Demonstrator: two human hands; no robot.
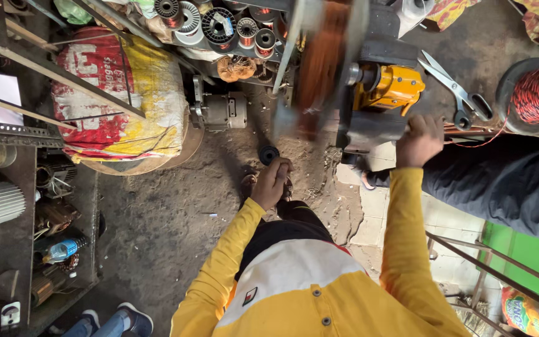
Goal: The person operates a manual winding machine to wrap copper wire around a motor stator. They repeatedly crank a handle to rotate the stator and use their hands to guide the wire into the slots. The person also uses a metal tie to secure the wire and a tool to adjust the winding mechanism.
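Looking down from my head camera, I see the dirt-grey concrete floor [157, 218] filling most of the view, with my yellow sleeves reaching forward over it. The biggest thing on it is a bulging red, white and yellow woven sack [120, 93], lying at upper left under slanted metal bars, well apart from both my hands.

Ahead of me stands the coil-winding machine with its yellow metal housing [389, 87]; a blurred orange-brown wire coil [319, 62] is on its left side, too smeared to see clearly. Another person's dark grey sleeve [500, 181] comes in from the right, just beside a spool of red-and-white twisted wire [534, 93].

My right hand [420, 138] sits at the grey base just below the yellow housing, the grip curled tight together against it; I cannot tell exactly which part it holds. Steel scissors [460, 93] lie just to its right.

My left hand [271, 182] is lower and nearer me, its grip clamped on a dark handle I can barely make out. A small black round knob [268, 153] sits just above its knuckles, touching or nearly so.
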